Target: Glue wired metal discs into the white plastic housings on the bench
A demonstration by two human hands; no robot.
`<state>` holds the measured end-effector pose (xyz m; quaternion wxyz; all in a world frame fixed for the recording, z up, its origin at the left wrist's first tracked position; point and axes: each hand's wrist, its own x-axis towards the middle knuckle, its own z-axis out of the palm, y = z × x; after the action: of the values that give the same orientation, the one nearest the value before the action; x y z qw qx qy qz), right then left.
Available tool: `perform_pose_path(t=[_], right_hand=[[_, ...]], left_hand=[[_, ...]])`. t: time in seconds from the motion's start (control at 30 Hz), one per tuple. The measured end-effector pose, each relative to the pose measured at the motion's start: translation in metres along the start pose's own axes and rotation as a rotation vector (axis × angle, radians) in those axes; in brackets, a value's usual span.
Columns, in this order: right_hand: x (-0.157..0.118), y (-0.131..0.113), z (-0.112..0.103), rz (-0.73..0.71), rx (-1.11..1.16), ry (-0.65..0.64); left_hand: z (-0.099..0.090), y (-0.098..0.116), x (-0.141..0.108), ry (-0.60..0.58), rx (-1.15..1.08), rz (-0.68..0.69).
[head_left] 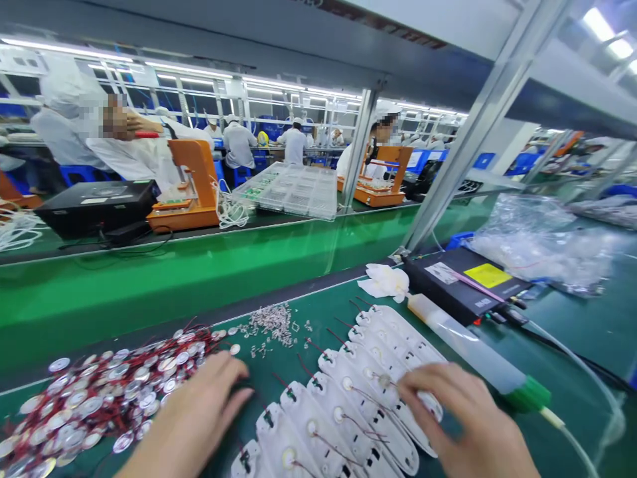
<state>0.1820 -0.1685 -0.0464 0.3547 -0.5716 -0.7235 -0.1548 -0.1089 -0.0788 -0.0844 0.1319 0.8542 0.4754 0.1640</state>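
My left hand (212, 401) hovers between a heap of round silvery discs with red wires (119, 378) and a row of white plastic housings (323, 425). Its fingers are curved, thumb and forefinger apart, with nothing visible between them. Over the right part of the row, the fingertips of my right hand (462, 411) pinch what looks like a small round disc (385, 381), partly blurred. Several housings lie side by side, hollow side up, with discs, wires and small green boards inside. Thin red wires stick out from their far ends.
A pile of small clear parts (273, 324) lies beyond the housings. To the right are a large syringe with a green end (478, 348), a white crumpled cloth (384, 281), a black box (462, 282) and clear plastic bags (542, 242). A metal post (478, 133) rises behind.
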Motion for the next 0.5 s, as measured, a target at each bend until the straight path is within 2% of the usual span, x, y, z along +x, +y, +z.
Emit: perform_pose_path(t=[0.03, 0.1, 0.2, 0.33, 0.43, 0.5], right_hand=[[0.002, 0.013, -0.002, 0.041, -0.036, 0.023], [0.002, 0.036, 0.001, 0.135, -0.09, 0.037], [-0.003, 0.056, 0.016, 0.259, -0.11, -0.061], [-0.007, 0.06, 0.033, 0.311, -0.123, -0.191], [-0.007, 0.056, 0.04, 0.336, -0.137, -0.236], [-0.007, 0.053, 0.044, 0.359, -0.155, -0.239]], left_hand=[[0.002, -0.017, 0.001, 0.072, 0.081, 0.002], [0.007, -0.046, 0.003, 0.107, 0.171, 0.04], [0.019, -0.071, 0.002, 0.101, 0.203, 0.072], [0.029, -0.085, -0.001, 0.094, 0.245, 0.078], [0.029, -0.09, -0.004, 0.049, 0.317, 0.088], [0.025, -0.092, -0.005, 0.106, 0.313, 0.067]])
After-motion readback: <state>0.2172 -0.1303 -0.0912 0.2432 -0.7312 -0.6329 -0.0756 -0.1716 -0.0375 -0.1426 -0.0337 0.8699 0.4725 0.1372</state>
